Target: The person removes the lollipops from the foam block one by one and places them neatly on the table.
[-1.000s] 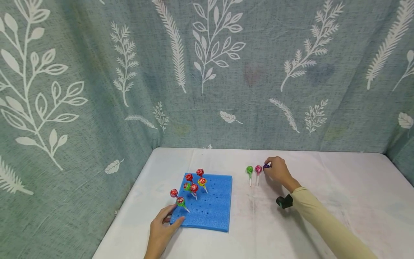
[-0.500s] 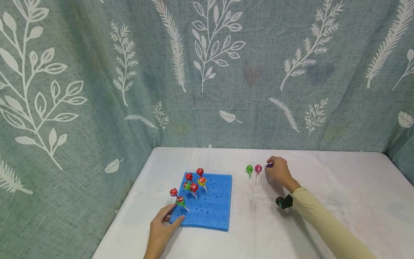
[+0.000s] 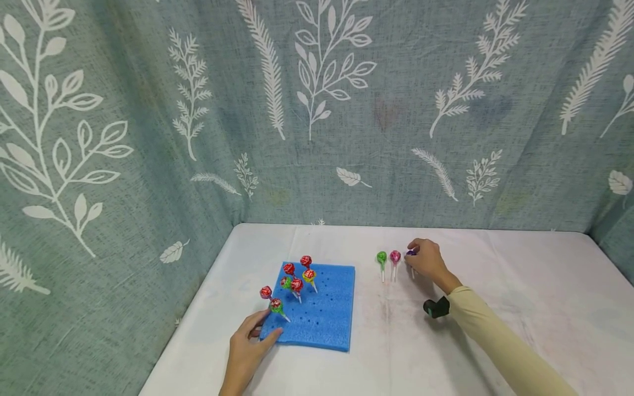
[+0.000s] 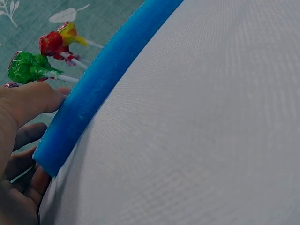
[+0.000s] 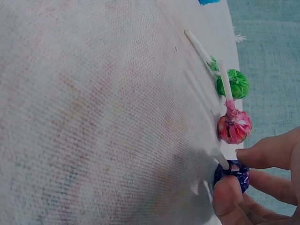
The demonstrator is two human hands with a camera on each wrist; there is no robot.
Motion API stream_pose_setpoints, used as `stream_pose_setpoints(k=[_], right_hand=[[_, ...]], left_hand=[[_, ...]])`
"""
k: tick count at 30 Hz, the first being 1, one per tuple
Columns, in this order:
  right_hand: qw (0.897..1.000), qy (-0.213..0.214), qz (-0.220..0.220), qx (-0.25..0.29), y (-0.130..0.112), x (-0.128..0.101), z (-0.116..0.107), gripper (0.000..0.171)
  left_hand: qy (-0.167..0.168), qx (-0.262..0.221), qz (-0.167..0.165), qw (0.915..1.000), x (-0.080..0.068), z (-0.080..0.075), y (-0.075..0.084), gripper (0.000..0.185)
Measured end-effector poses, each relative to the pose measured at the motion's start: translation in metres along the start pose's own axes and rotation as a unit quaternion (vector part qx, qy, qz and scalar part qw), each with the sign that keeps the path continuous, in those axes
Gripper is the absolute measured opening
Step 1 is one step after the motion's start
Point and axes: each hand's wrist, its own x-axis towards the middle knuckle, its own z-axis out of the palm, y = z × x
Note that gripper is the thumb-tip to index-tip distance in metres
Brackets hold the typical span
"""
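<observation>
My left hand [image 3: 247, 344] holds the near left corner of a blue foam board [image 3: 327, 324]; in the left wrist view the thumb lies on top and the fingers bend around the edge. Several wrapped lollipops stand by their sticks in the board's left part, among them a yellow-and-red lollipop [image 3: 309, 275] and a green-and-red one [image 4: 28, 67]. At the back of the table my right hand [image 3: 430, 261] pinches the head of a purple lollipop [image 5: 239, 174] between thumb and fingers. A pink lollipop [image 5: 235, 125] and a green lollipop [image 5: 233, 84] lie beside it, sticks toward me.
Rows of small holes run across the board's bare right part. A white cloth [image 3: 386, 352] covers the table. Behind it hangs a grey-green curtain [image 3: 371, 181] with leaf prints. A dark wrist device [image 3: 437, 308] sticks out from the right sleeve.
My right hand has shifted slightly right with the purple lollipop, then a touch back, and its white stick now shows below the fingers. The left hand and board stay in place.
</observation>
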Motion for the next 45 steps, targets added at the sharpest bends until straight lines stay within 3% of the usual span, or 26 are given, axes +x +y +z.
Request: stream_pose_setpoints(k=[15,25,36,45], right_hand=[[1.000,0.010,-0.003,0.000,-0.005,-0.003,-0.012,0.026],[0.998,0.023,-0.053,0.026,-0.016,-0.011,-0.014,0.019],[0.994,-0.003,-0.070,0.081,-0.046,-0.023,-0.007,0.013],[0.990,-0.015,-0.096,0.097,-0.068,-0.031,-0.001,0.010]], left_hand=[[0.000,-0.004,0.004,1.0000,0.001,0.002,0.002,0.062],[0.002,-0.001,0.001,1.0000,0.002,0.003,0.003,0.061],[-0.010,0.004,-0.017,0.9998,0.001,0.002,0.001,0.061],[0.004,0.000,-0.002,1.0000,-0.001,0.001,0.001,0.062]])
